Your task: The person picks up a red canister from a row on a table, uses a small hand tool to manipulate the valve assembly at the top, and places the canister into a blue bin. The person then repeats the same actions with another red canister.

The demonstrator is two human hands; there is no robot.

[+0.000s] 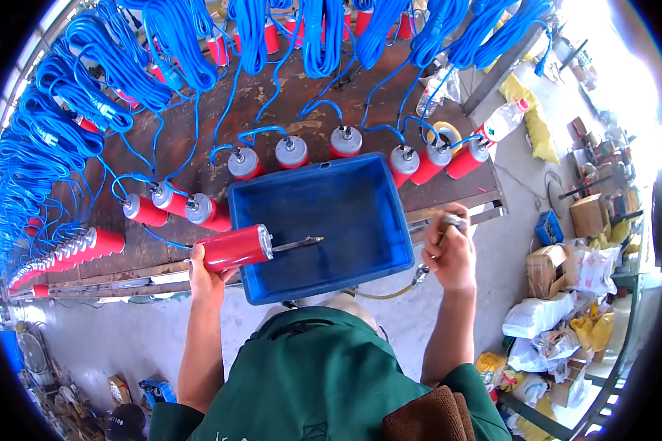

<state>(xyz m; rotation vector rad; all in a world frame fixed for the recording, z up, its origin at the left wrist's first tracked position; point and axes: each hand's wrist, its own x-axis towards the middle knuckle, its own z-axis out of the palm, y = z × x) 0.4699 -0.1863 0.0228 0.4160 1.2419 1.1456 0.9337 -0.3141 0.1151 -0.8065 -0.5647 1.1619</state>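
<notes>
My left hand point(210, 275) is closed round the near end of a red cylinder point(235, 248), which lies level over the left side of a blue plastic bin point(399, 220). A thin metal shaft point(298, 244) sticks out of the cylinder's silver end face and points right, above the bin's dark bottom. Right of the bin, my right hand point(451, 253) is curled round a small grey metal piece point(456, 220); its kind is mostly hidden by the fingers. Just below that hand hangs a yellowish hose point(390, 295) with a metal fitting point(420, 275).
Red cylinders with silver caps and blue cables, such as one point(292, 151), stand behind and left of the bin on a worn brown table point(198, 121). Coiled blue cables point(176, 44) hang along its far side. Bottles point(502, 121) and a tape roll point(444, 136) lie right; cartons point(548, 268) stand beyond.
</notes>
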